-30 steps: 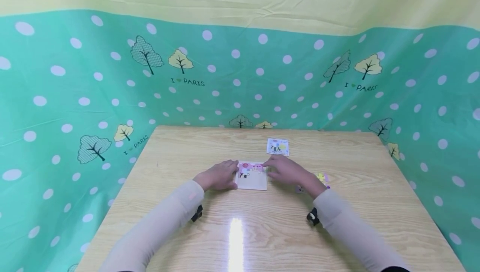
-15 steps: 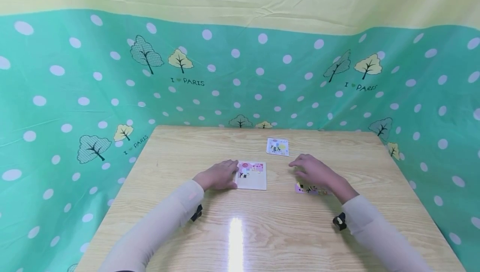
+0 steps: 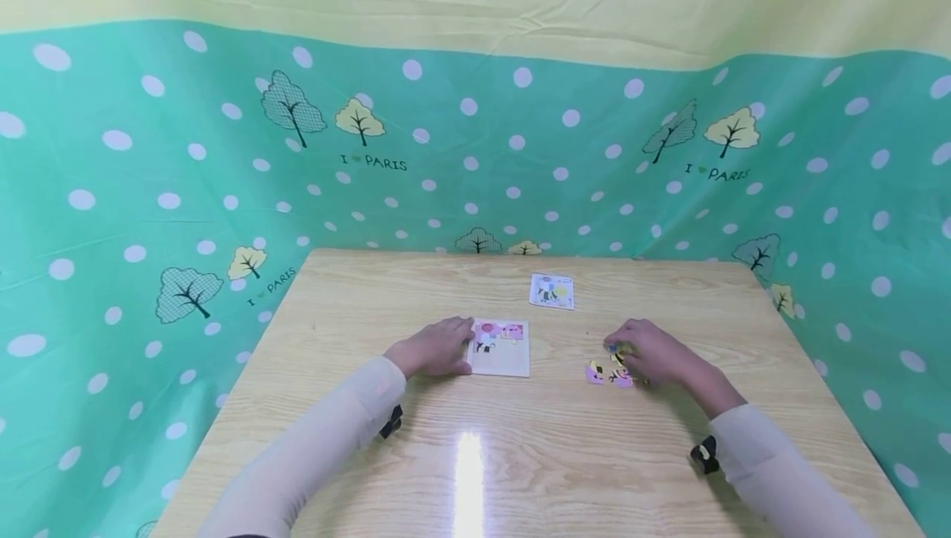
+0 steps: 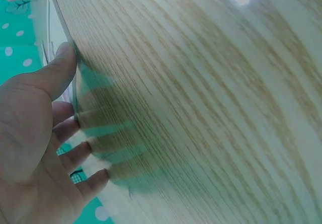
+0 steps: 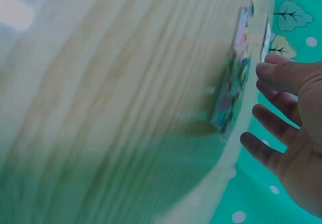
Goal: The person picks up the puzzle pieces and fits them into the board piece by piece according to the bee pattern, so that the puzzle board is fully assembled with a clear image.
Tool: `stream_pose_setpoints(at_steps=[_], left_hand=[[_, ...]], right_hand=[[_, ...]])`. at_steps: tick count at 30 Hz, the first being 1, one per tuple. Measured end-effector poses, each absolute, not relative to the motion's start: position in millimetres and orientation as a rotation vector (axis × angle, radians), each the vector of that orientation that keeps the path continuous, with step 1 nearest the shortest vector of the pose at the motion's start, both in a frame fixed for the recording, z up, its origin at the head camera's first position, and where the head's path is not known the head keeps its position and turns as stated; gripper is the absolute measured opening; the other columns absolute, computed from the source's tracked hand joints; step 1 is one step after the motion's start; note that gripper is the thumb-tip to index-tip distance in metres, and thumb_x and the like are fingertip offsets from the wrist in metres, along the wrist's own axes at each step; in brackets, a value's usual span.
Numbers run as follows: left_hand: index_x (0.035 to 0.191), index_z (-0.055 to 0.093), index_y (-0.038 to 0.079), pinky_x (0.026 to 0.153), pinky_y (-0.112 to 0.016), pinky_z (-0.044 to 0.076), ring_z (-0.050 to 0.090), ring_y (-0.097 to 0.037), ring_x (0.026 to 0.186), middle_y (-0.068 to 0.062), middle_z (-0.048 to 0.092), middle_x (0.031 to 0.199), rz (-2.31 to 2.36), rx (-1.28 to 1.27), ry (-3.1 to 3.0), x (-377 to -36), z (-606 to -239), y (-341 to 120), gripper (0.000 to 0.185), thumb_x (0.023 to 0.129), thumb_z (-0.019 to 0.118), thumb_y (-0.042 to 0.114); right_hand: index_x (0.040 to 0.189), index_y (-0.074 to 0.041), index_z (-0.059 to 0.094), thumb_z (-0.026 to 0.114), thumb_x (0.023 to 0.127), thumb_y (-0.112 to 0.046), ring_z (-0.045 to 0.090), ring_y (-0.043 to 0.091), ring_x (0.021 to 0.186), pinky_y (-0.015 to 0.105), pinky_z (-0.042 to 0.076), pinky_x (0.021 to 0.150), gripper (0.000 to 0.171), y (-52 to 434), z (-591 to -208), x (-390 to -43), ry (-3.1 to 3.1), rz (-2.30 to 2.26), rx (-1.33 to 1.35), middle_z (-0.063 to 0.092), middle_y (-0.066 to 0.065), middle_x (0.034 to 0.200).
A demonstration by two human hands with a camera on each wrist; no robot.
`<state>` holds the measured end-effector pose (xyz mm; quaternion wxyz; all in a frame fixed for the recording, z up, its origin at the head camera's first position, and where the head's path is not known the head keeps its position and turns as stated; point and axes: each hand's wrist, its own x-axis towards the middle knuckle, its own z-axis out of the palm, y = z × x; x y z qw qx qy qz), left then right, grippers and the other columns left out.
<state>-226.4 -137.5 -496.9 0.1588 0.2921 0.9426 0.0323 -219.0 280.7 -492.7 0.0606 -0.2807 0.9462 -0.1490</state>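
In the head view my left hand [image 3: 438, 346] rests at the left side of a square white puzzle board [image 3: 503, 363]. Its thumb [image 4: 64, 58] and fingertips touch the board's edge in the left wrist view. Some pink and patterned pieces fill the board's upper part; its lower part is bare white. My right hand [image 3: 654, 352] is over a loose group of puzzle pieces [image 3: 597, 373], pink, yellow and black, partly hidden beneath it. In the right wrist view the thumb and index finger are close together, the other fingers spread, with no piece visible between them.
A small white picture card [image 3: 552, 291] lies behind the board on the wooden table [image 3: 371, 290]. A green and yellow printed cloth [image 3: 513, 150] hangs along the back and sides. Light glares off the table's front middle [image 3: 468, 480].
My right hand has moved from the board's upper right corner, rightward and then down over the loose pieces. The left hand stays at the board's edge.
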Motion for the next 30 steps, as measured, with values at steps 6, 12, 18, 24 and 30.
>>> stream_pose_setpoints(at_steps=[6,12,18,24,30], left_hand=[[0.153,0.043,0.008,0.129,-0.048,0.026,0.032,-0.036,0.153,-0.018,0.030,0.166,0.103,0.845,2.693,-227,-499,-138,0.078,0.094,0.065,0.054],[0.152,0.043,0.007,0.129,-0.048,0.027,0.032,-0.036,0.153,-0.018,0.031,0.166,0.105,0.853,2.695,-226,-498,-138,0.077,0.094,0.065,0.054],[0.154,0.042,0.007,0.129,-0.048,0.026,0.030,-0.036,0.154,-0.018,0.029,0.167,0.100,0.837,2.692,-227,-495,-139,0.078,0.095,0.065,0.053],[0.155,0.041,0.007,0.129,-0.048,0.026,0.030,-0.036,0.154,-0.017,0.028,0.167,0.108,0.828,2.687,-226,-495,-138,0.079,0.095,0.064,0.053],[0.154,0.041,0.007,0.129,-0.048,0.026,0.030,-0.036,0.154,-0.017,0.028,0.167,0.102,0.838,2.690,-228,-497,-139,0.079,0.095,0.064,0.054]], right_hand=[[0.122,-0.009,0.072,0.073,0.085,-0.004,0.065,0.029,0.107,0.051,0.058,0.097,0.037,288,-503,-219,2.851,-0.445,-0.814,0.071,0.009,0.114],[0.118,-0.011,0.073,0.072,0.086,-0.004,0.066,0.028,0.105,0.051,0.058,0.097,0.033,289,-505,-219,2.880,-0.428,-0.829,0.072,0.005,0.110],[0.113,-0.010,0.074,0.073,0.086,-0.004,0.066,0.026,0.100,0.050,0.058,0.094,0.028,284,-502,-222,2.908,-0.375,-0.870,0.072,0.003,0.103],[0.115,-0.010,0.074,0.075,0.086,-0.008,0.066,0.026,0.098,0.049,0.058,0.092,0.029,283,-501,-227,2.911,-0.322,-0.851,0.072,0.002,0.100],[0.118,-0.008,0.073,0.077,0.085,-0.015,0.064,0.026,0.101,0.049,0.058,0.093,0.034,280,-500,-230,2.922,-0.325,-0.813,0.071,0.001,0.100]])
